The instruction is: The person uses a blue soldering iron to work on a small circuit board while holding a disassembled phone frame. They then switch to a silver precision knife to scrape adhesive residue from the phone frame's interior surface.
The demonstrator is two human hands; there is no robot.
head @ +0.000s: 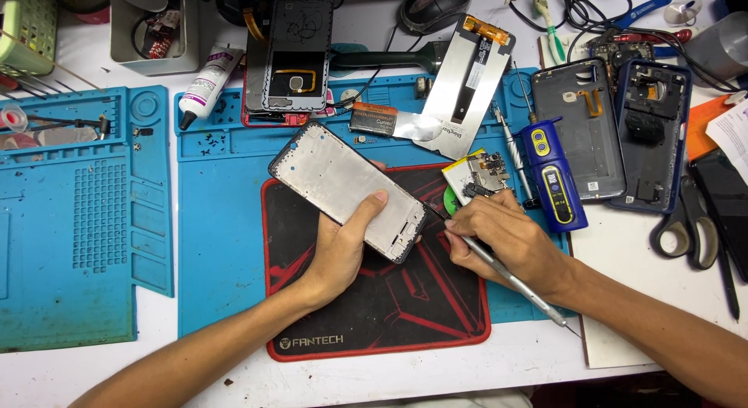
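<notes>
While the left hand (343, 248) grips a phone frame (347, 190) tilted above the black mat (374, 314), the right hand (499, 236) pinches a screwdriver (499, 268) at its corner; circuit board (487, 174), blue tool (552, 174) and scissors (686, 229) crowd beside.

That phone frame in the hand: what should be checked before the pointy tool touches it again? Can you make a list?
1. Left hand has a firm grip on the phone frame, thumb on top: ok.
2. Right hand holds the thin metal tool like a pen: ok.
3. Tool tip sits at the frame's lower right edge: ok.
4. Frame is held over the black and red mat, so a drop lands soft: ok.
5. Small circuit board lies clear of the right hand: not ok, it is right beside the knuckles.
6. Frame is free of leftover glue or screws: cannot tell.
</notes>
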